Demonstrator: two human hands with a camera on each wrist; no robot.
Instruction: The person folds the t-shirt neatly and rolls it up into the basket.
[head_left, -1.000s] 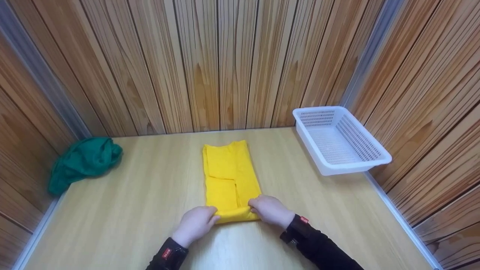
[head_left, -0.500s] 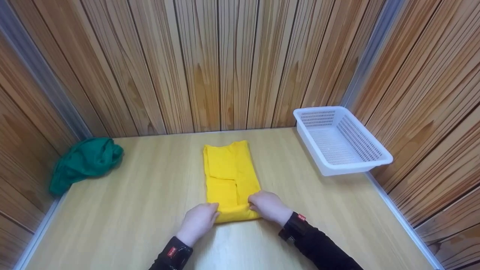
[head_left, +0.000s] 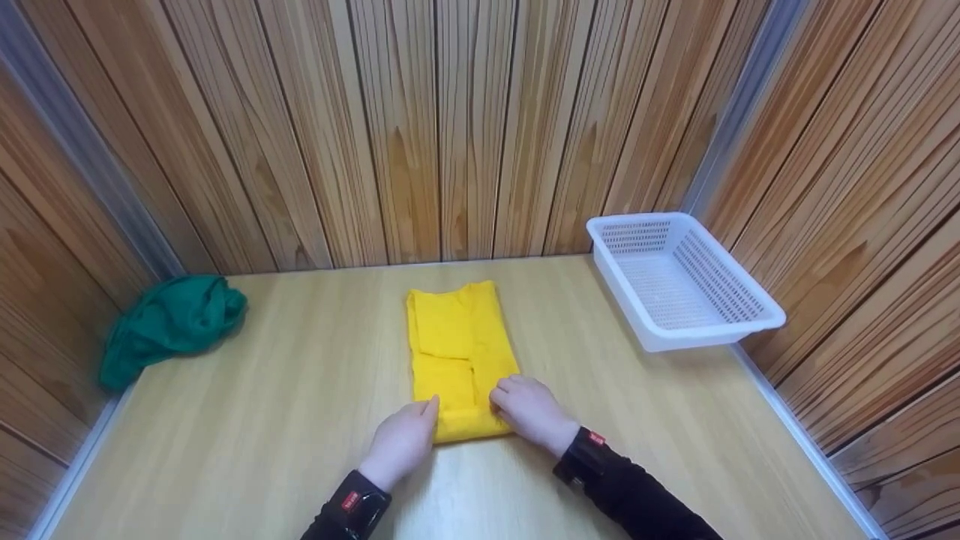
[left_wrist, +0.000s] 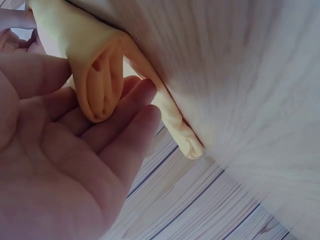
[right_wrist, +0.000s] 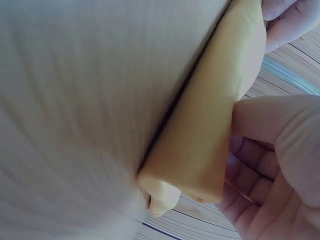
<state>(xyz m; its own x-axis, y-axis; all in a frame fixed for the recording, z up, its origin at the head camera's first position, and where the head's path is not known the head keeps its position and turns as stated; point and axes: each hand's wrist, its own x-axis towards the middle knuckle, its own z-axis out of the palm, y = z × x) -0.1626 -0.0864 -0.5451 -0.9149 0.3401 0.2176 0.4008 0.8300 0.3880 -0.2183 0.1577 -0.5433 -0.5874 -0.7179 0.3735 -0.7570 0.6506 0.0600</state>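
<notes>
A yellow folded cloth (head_left: 450, 326), maybe a garment, lies lengthwise on the table, its near end rolled over into a thick band. My left hand (head_left: 403, 441) holds the left end of that roll. In the left wrist view the thumb lies against one side of the layered roll (left_wrist: 97, 82) and the fingers curl round the other. At the right end my right hand (head_left: 534, 411) grips the roll between thumb and fingers. The right wrist view shows the roll's smooth outer side (right_wrist: 200, 135); the fingertips are partly hidden behind it.
A white perforated basket (head_left: 652, 334) stands at the back right, near the wall. Crumpled green cloth (head_left: 176, 319) lies at the far left corner, hanging partly over the table edge. Wood-panelled walls (head_left: 472, 135) enclose the table (head_left: 300, 390) at the back and both sides.
Both hands have moved slightly away from the person, and the rolled band of yellow cloth looks wider. The left thumb now points more forward. The basket and green cloth lie as before.
</notes>
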